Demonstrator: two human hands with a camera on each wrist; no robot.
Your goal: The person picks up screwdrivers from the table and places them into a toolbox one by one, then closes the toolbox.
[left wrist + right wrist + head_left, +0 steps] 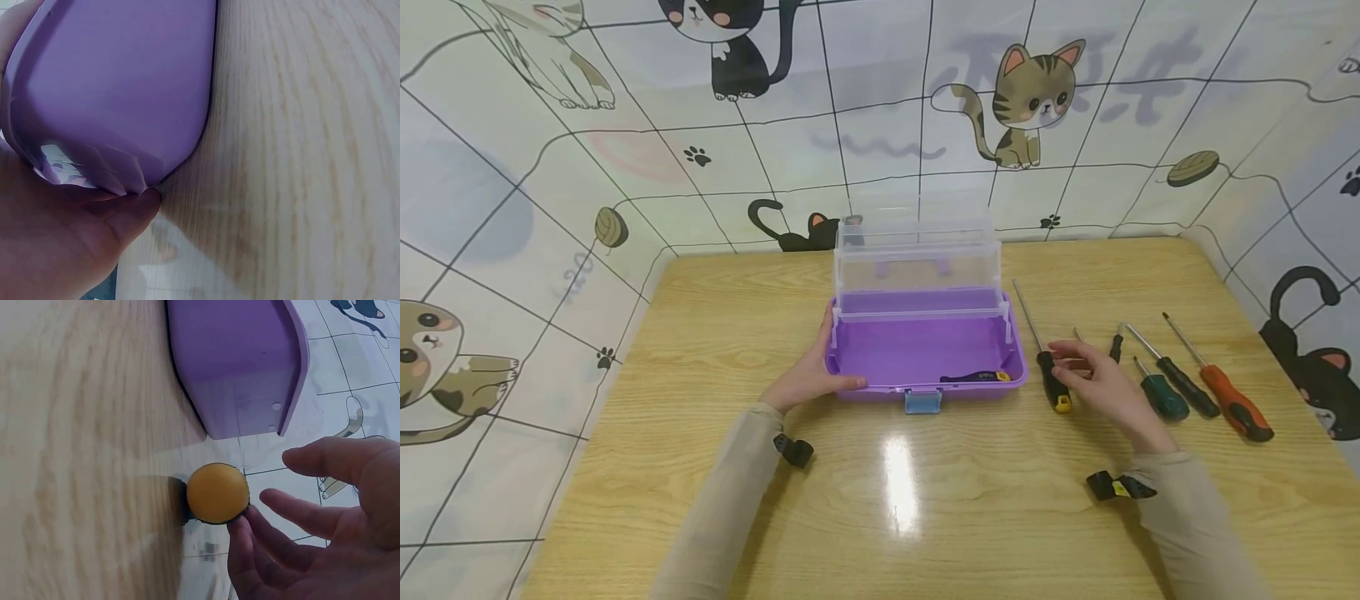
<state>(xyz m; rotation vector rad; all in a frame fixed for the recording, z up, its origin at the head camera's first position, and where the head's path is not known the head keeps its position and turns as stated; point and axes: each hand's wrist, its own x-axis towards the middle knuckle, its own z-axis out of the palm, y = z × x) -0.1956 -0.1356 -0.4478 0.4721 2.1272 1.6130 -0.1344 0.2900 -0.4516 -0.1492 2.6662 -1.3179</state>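
A purple plastic toolbox (917,342) stands on the table, its clear lid raised at the back. My left hand (808,375) grips its left front corner, thumb along the front and fingers on the side; in the left wrist view the fingers (134,215) curl against the purple wall. Inside, along the front, lies a black and yellow screwdriver (976,377). Right of the box is a long screwdriver (1049,379) with a black handle and yellow end. My right hand (1097,379) is over its right side, fingertips at the handle, the thumb apart from it in the right wrist view.
Further right on the wooden table (970,517) lie more screwdrivers: a small black one (1116,347), a green-handled one (1163,395), a dark-handled one (1187,386) and an orange one (1234,402). A cat-patterned sheet (880,133) encloses the back and sides.
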